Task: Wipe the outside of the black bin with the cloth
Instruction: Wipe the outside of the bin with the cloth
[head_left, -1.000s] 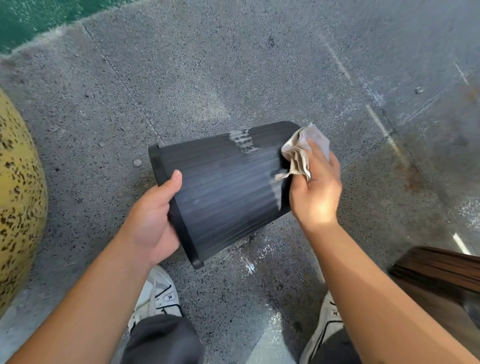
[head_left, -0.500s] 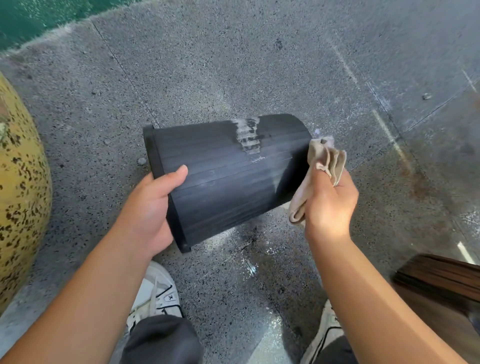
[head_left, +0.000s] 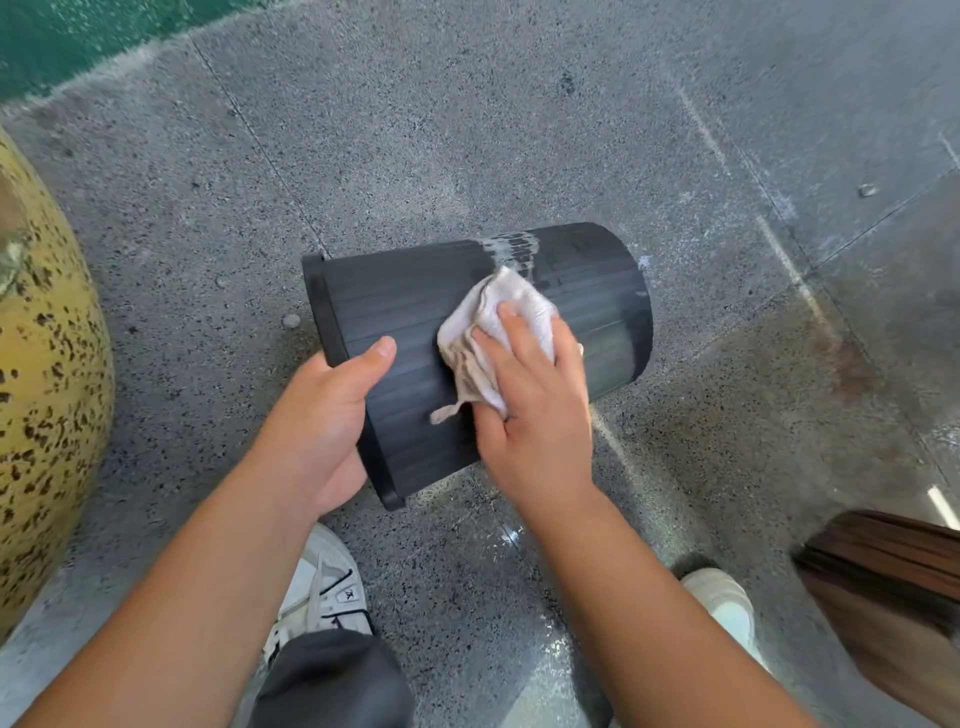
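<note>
The black ribbed bin (head_left: 405, 306) is held on its side above the floor, rim to the left, base to the right. My left hand (head_left: 322, 421) grips its rim, thumb lying on the outer wall. My right hand (head_left: 535, 405) presses a crumpled pale cloth (head_left: 498, 317) flat against the middle of the bin's side. A whitish smear (head_left: 511, 247) marks the top of the wall just above the cloth. The bin's inside is hidden.
Speckled grey concrete floor (head_left: 519, 130) lies all around, wet below the bin. A large yellow spotted rounded object (head_left: 47, 374) stands at the left. A brown wooden object (head_left: 893, 561) sits at the lower right. My white shoes (head_left: 322, 592) are beneath the bin.
My right hand has moved with the cloth from beside the bin's base onto the middle of its side. The bin has tilted a little, rim end lower.
</note>
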